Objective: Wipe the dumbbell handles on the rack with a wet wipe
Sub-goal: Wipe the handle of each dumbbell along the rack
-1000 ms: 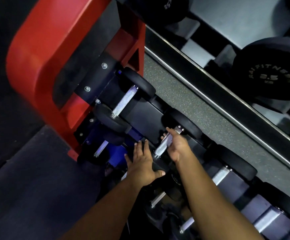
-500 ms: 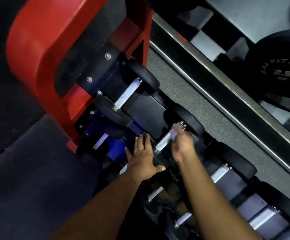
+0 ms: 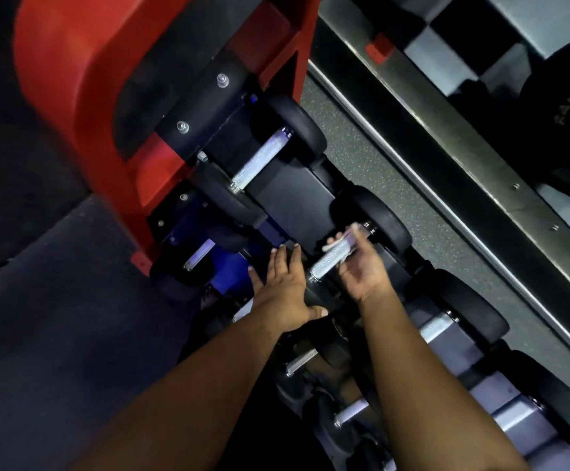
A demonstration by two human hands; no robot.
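Note:
Black dumbbells with knurled steel handles lie in a row on the top tier of a rack [image 3: 287, 202]. My right hand [image 3: 361, 266] reaches under the second dumbbell's handle [image 3: 331, 260] with the palm up, fingers curled round its far end with a white wet wipe [image 3: 339, 241] between them and the steel. My left hand [image 3: 285, 290] rests flat, fingers straight, on that dumbbell's near black head. The first dumbbell's handle [image 3: 263, 161] lies bare to the upper left.
The rack's red end post [image 3: 83, 79] rises at the left. More dumbbells sit on the lower tiers [image 3: 198, 256] and to the right [image 3: 436, 328]. A mirror with a metal sill [image 3: 446, 158] runs behind the rack above speckled floor.
My right hand has rolled from over the handle to under it, palm now up, and the white wipe now shows at the handle's far end. The left hand has stayed put.

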